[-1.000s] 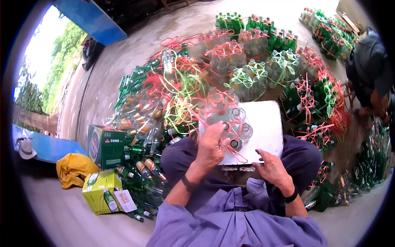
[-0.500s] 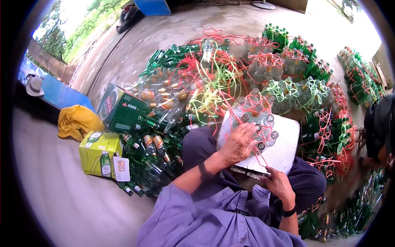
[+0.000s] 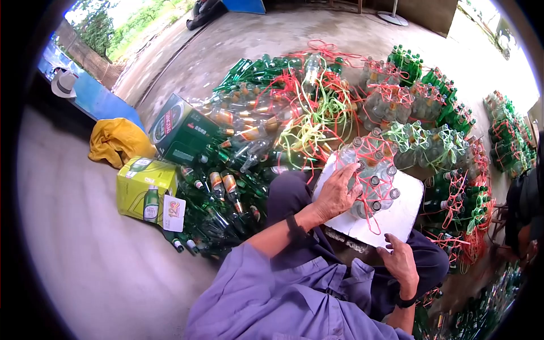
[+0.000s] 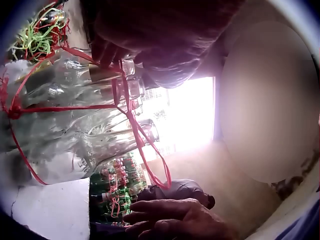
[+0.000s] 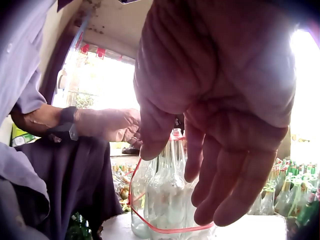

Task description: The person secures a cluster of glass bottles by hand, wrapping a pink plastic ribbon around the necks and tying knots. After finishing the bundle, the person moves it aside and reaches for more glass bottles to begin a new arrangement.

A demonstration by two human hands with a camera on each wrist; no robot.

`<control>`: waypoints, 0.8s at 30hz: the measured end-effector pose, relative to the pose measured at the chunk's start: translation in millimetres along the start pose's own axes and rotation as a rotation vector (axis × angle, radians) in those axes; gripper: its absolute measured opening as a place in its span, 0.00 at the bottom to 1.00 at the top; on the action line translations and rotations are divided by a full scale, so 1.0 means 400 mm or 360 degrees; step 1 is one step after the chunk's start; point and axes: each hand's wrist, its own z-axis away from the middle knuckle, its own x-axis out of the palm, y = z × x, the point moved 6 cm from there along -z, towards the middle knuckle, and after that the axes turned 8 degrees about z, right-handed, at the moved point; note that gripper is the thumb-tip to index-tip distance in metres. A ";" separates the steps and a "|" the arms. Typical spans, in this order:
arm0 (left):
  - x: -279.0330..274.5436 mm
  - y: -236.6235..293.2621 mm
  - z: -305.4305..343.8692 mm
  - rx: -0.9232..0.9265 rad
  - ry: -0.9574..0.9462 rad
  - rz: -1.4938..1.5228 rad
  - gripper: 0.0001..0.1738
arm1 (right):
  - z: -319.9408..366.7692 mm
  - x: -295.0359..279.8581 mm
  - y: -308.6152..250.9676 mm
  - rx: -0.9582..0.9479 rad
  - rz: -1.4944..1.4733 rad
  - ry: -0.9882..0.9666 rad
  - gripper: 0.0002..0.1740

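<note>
A bundle of clear glass bottles (image 3: 382, 170) stands upright on a white board (image 3: 401, 221) before the person's knees. Red plastic string (image 4: 65, 107) runs round the bottles and between their necks. The left hand (image 3: 335, 198) grips the bundle's near left side at the necks, its fingertips (image 4: 107, 55) by the string. A loose string loop (image 4: 162, 175) hangs out from the necks. Close to the board's near right edge is the right hand (image 3: 401, 263), fingers spread and slightly bent, holding nothing. In the right wrist view its fingers (image 5: 235, 185) hang in front of the bottles.
Loose bottles (image 3: 226, 204) lie heaped at the left beside a green carton (image 3: 190, 133) and a yellow-green carton (image 3: 144, 187). A tangle of green and red string (image 3: 317, 119) lies beyond the board. Tied bottle bundles (image 3: 391, 102) stand at the back and right. Another person (image 3: 524, 204) is at the far right.
The head view has turned, so the scene shifts rightward. Half a second ago the right fingertips were at the string loop; now they are apart from it. The left hand stays at the necks.
</note>
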 end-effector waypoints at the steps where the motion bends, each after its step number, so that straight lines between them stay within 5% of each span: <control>1: 0.000 0.000 0.001 0.0002 0.0002 0.0001 0.32 | -0.001 -0.003 -0.003 -0.0013 -0.0013 0.0036 0.27; 10: 0.036 -0.046 0.009 -0.0199 -0.0072 0.0317 0.30 | 0.044 0.038 -0.022 -0.0011 0.0076 -0.0051 0.28; 14: 0.029 -0.027 0.007 -0.0036 0.0027 0.0208 0.27 | 0.066 0.068 -0.035 -0.0079 0.0044 -0.0084 0.28; 15: 0.028 -0.010 0.006 -0.0347 -0.0104 0.0384 0.26 | 0.069 0.076 -0.038 -0.0126 0.0046 -0.0096 0.27; 20: 0.032 -0.015 -0.009 0.0128 -0.0138 -0.0002 0.26 | 0.078 0.098 -0.007 -0.0212 -0.0008 -0.0074 0.25; 24: 0.058 -0.028 0.012 -0.0527 -0.0203 0.0667 0.25 | 0.096 0.071 0.037 -0.0141 -0.0136 0.0108 0.20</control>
